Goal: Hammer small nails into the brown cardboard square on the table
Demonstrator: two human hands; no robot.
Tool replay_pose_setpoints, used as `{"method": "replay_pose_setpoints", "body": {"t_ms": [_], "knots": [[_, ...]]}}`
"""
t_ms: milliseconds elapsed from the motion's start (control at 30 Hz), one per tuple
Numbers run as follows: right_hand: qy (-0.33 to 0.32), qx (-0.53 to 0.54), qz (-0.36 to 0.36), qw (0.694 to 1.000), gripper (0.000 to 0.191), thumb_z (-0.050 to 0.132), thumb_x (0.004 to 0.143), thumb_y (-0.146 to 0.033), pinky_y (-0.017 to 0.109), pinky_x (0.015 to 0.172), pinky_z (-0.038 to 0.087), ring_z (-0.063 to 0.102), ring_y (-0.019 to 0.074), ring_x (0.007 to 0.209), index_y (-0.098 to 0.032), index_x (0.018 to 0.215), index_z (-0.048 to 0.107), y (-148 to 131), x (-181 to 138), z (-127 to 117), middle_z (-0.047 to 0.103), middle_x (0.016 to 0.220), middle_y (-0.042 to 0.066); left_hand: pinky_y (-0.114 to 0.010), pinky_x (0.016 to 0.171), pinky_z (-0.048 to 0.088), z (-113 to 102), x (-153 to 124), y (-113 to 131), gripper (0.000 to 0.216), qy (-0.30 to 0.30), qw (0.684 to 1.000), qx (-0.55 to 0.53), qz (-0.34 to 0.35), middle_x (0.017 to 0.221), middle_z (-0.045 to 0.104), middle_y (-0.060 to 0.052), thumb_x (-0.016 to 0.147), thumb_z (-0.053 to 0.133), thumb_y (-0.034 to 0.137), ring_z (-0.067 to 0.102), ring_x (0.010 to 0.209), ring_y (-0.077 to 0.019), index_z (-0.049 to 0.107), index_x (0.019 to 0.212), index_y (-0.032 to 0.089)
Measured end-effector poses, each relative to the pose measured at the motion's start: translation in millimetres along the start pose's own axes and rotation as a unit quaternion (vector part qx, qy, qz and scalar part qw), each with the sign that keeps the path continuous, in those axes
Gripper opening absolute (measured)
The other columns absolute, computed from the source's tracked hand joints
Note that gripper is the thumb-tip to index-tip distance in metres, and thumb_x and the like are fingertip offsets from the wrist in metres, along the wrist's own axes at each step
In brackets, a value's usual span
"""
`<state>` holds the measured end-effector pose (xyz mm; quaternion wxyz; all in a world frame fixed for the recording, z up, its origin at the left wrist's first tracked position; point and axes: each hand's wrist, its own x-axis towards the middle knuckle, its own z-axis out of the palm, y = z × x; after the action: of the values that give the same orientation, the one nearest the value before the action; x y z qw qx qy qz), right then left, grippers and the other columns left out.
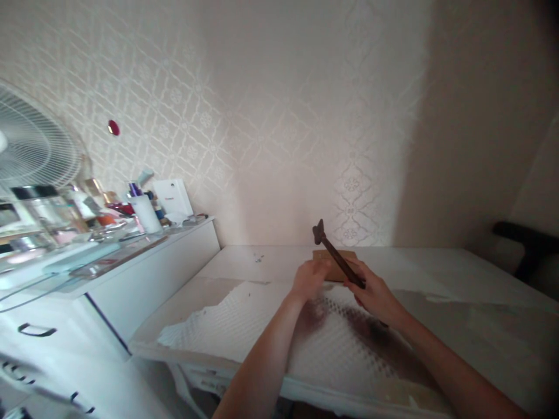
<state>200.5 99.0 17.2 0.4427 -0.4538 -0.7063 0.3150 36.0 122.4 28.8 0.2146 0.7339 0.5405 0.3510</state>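
Observation:
A dark hammer is gripped in my right hand, its handle slanting up and left and its head raised above the table. The butt of the handle shows below my wrist. Beneath the hammer lies a small flat brown piece, like wood or cardboard. My left hand is at its left side, fingers drawn together over its edge; what they pinch is blurred and too small to name. Under both forearms a white bubble-textured sheet covers part of the table.
The white table meets a patterned wall. Small dark bits lie at its back left. A white drawer cabinet stands left, carrying a white cup, bottles and a white box. A fan is behind, a black armrest-like part far right.

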Motion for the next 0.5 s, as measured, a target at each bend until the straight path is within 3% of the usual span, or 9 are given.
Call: {"method": "replay_pose_setpoints", "body": {"t_ms": [100, 200, 367, 433, 500], "knots": [[-0.021, 0.045, -0.019, 0.999, 0.054, 0.045, 0.073, -0.025, 0.02, 0.037, 0.035, 0.043, 0.0067, 0.038, -0.022, 0.125, 0.028, -2, -1, 7, 0.058, 0.073, 0.0, -0.029, 0.067, 0.044, 7, -3, 16, 0.048, -0.073, 0.971, -0.228, 0.006, 0.089, 0.062, -0.007, 0.078, 0.041, 0.054, 0.056, 0.082, -0.0193, 0.058, 0.096, 0.013], [-0.032, 0.066, -0.031, 0.997, 0.053, 0.046, 0.074, -0.027, 0.021, 0.038, 0.038, 0.046, 0.0073, 0.041, -0.021, 0.123, 0.027, -1, 0, 9, 0.059, 0.079, 0.001, -0.024, 0.057, 0.042, 18, -5, 22, 0.045, -0.064, 0.935, -0.35, 0.002, 0.077, 0.061, -0.006, 0.069, 0.056, 0.051, 0.057, 0.069, -0.0159, 0.057, 0.089, 0.011], [-0.059, -0.042, -0.028, 0.997, 0.047, 0.042, 0.077, -0.035, 0.026, 0.044, 0.043, 0.052, 0.0116, 0.044, -0.02, 0.122, 0.036, 5, 3, 1, 0.062, 0.074, 0.001, -0.025, 0.061, 0.044, 30, 1, 10, 0.037, 0.023, 0.927, -0.374, -0.02, 0.075, 0.06, -0.006, 0.07, 0.057, 0.048, 0.058, 0.07, -0.0156, 0.054, 0.085, 0.014], [-0.048, -0.119, -0.051, 0.99, 0.044, 0.039, 0.079, -0.036, 0.028, 0.053, 0.045, 0.058, 0.0156, 0.054, -0.019, 0.119, 0.043, 5, 3, -1, 0.064, 0.072, 0.003, -0.027, 0.066, 0.045, 30, 4, 4, 0.037, 0.065, 0.936, -0.344, -0.031, 0.078, 0.061, -0.006, 0.073, 0.054, 0.048, 0.058, 0.076, -0.0171, 0.054, 0.087, 0.014], [-0.02, -0.172, -0.079, 0.982, 0.042, 0.038, 0.08, -0.036, 0.031, 0.064, 0.046, 0.061, 0.0198, 0.071, -0.019, 0.117, 0.046, 5, 2, 0, 0.065, 0.084, 0.007, -0.029, 0.07, 0.045, 27, 5, 1, 0.038, 0.092, 0.951, -0.294, -0.027, 0.081, 0.061, -0.007, 0.076, 0.05, 0.049, 0.057, 0.08, -0.0185, 0.054, 0.089, 0.014]]}}
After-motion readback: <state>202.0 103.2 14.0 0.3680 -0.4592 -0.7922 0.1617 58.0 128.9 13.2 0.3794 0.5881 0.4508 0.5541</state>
